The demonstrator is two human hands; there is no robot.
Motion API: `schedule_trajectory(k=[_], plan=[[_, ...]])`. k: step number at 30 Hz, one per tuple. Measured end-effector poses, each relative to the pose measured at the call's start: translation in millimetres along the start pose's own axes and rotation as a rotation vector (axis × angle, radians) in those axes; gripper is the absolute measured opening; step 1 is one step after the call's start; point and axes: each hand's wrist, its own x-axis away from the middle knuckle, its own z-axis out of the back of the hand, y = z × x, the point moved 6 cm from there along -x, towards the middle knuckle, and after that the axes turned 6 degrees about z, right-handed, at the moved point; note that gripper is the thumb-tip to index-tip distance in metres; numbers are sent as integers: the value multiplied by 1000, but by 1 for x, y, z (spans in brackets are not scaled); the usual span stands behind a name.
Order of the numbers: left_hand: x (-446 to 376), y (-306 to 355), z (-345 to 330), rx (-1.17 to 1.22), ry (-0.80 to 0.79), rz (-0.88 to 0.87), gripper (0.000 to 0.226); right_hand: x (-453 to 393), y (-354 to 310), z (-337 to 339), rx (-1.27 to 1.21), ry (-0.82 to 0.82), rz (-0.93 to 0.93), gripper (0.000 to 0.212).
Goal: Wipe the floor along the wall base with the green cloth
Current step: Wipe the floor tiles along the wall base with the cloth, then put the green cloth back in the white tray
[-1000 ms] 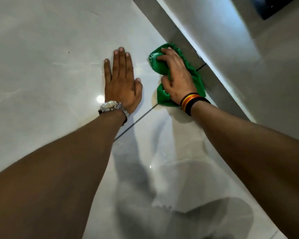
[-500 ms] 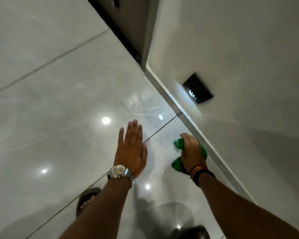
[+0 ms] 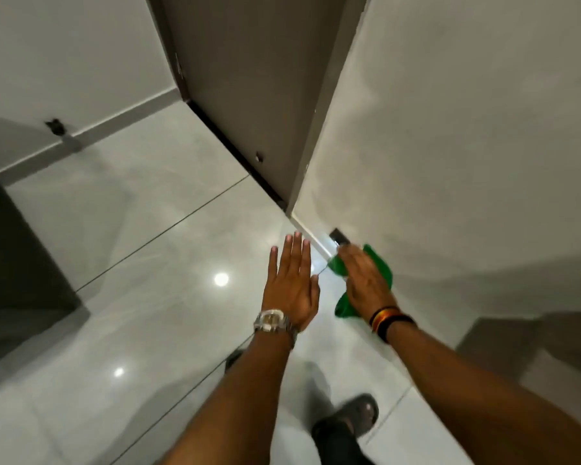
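Pressing down flat, the right hand [image 3: 366, 283] lies palm-down on the green cloth [image 3: 381, 266], fingers together and stretched forward rather than curled around it, so the cloth is pinned under the palm, not pinched. The cloth sits on the glossy floor [image 3: 155, 250] right at the foot of the pale wall [image 3: 467, 162], touching the light skirting strip [image 3: 311, 234]; green shows ahead of the fingers, along the wall side and again behind the heel of the hand, so its long axis runs along the wall base, pointing toward the grey door [image 3: 259, 78] ahead. A dark wall plate [image 3: 338, 237] is just beyond the fingertips. The left hand [image 3: 291, 286] rests flat on the tile just beside the right, fingers spread slightly and pointing forward, holding nothing; a silver watch [image 3: 272, 322] is on that wrist, and dark and orange bands [image 3: 388, 318] are on the right wrist. A foot in a dark sandal [image 3: 353, 416] stands on the floor between the forearms, near the lower edge.
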Motion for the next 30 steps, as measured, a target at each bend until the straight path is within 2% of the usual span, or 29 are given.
schedule_trajectory(k=[5,9,13,18,25,30], plan=[[30,56,87,9,20,-24,77,50,-47,114,24,103,16,77],[66,114,124,-2,95,-70,74,101,-68,175,47,196,103,78],[110,180,129,14,150,-127,74,168,-58,219,55,278,195,81],[172,263,102,24,192,-127,74,281,-1,248,56,309,233,82],[258,373,44,46,176,-137,76,433,96,246,85,185,197,86],[296,417,13,63,107,-129,76,483,148,213,153,-28,256,66]])
